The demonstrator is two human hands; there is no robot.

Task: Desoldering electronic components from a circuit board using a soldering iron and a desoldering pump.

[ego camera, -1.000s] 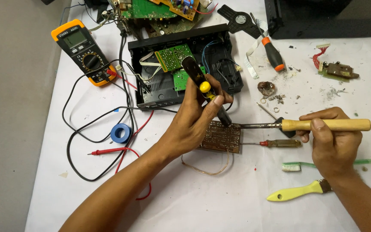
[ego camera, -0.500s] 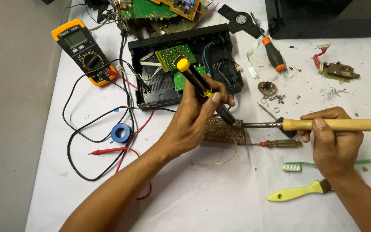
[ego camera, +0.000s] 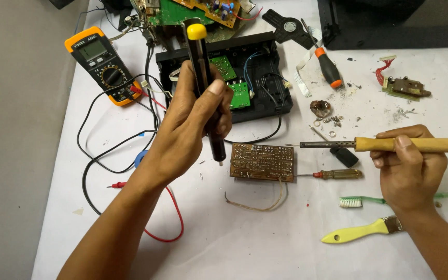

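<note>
Head view: one desoldering pump (ego camera: 204, 88), one soldering iron (ego camera: 390, 144).

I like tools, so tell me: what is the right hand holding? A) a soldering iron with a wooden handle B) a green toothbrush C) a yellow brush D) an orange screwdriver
A: the right hand grips the wooden handle of the soldering iron, while the brush, toothbrush and orange screwdriver lie untouched on the table.

two screwdrivers (ego camera: 328, 68), two brushes (ego camera: 361, 232)
</note>
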